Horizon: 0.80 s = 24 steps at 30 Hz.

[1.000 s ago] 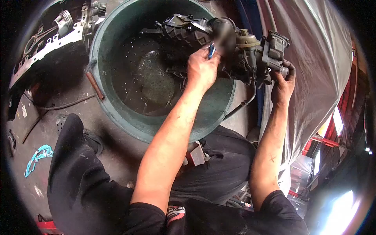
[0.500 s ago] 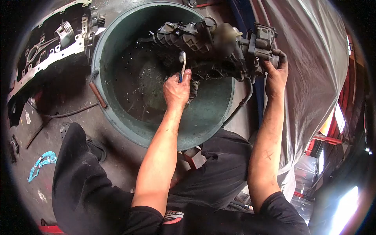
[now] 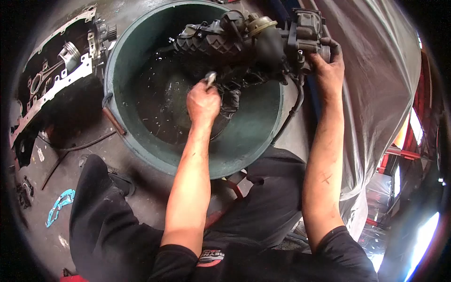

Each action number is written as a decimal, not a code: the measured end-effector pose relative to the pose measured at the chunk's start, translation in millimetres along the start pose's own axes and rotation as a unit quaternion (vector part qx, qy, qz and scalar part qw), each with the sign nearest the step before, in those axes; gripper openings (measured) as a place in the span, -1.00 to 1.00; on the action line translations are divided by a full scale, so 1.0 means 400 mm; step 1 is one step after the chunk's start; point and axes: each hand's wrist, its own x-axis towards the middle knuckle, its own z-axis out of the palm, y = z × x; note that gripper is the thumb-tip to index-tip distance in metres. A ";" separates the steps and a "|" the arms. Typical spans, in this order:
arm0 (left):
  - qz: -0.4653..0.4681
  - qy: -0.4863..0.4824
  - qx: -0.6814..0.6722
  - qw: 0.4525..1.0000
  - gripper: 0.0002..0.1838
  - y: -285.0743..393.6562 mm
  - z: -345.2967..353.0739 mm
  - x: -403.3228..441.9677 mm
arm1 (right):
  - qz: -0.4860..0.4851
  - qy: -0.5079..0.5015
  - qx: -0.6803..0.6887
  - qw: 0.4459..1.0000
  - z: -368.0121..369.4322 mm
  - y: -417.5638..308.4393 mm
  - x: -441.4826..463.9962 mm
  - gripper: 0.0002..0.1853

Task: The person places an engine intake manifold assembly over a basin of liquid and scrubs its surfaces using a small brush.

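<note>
A dark, ribbed engine part (image 3: 211, 40) with hoses and a brass-coloured round cap lies across the upper right of a green tub (image 3: 225, 160). My right hand (image 3: 327, 66) grips its right end, the fingers round a metal housing (image 3: 307, 30). Over the dark liquid (image 3: 162, 101) in the tub, my left hand (image 3: 203, 102) is closed round a small brush (image 3: 211, 78), whose pale head points up just below the ribbed part. The brush's handle is mostly hidden in my fist.
An engine block (image 3: 51, 75) with a piston stands at the upper left. A grey cover (image 3: 376, 84) hangs on the right. A turquoise strip (image 3: 60, 207) and a thin hose lie on the floor. The tub has a brown handle (image 3: 114, 121) at its left.
My left hand has moved from the part's middle down and left with the brush. The part now sits slightly higher in view, turned a little, with my right hand still on it.
</note>
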 end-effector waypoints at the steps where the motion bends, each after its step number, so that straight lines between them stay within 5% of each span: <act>1: -0.007 -0.023 -0.020 0.999 -0.71 0.019 -0.002 0.000 | 0.002 -0.009 0.034 0.999 0.006 -0.006 -0.004 -0.56; 4: -0.027 -0.165 0.106 0.980 -0.59 0.108 -0.033 0.000 | 0.018 0.007 0.020 1.000 0.021 -0.022 -0.013 -0.56; 8: 0.201 -0.062 0.166 0.963 -0.61 0.043 0.039 -0.001 | -0.011 0.009 -0.025 1.000 0.004 0.000 -0.002 -0.58; 11: 0.136 -0.081 0.128 0.979 -0.57 0.083 0.042 -0.005 | -0.022 0.007 -0.054 0.998 -0.004 0.009 0.005 -0.57; 15: 0.204 -0.085 0.127 0.967 -0.49 0.097 0.070 0.005 | -0.003 0.001 -0.030 1.000 0.005 0.008 0.001 -0.57; 16: 0.200 -0.080 0.158 0.964 -0.65 0.102 0.081 0.001 | 0.003 0.003 -0.035 0.999 0.009 -0.002 -0.005 -0.56; 24: 0.200 -0.046 0.183 0.961 -0.68 0.094 0.107 0.008 | 0.012 0.017 -0.062 0.998 0.021 -0.015 -0.009 -0.57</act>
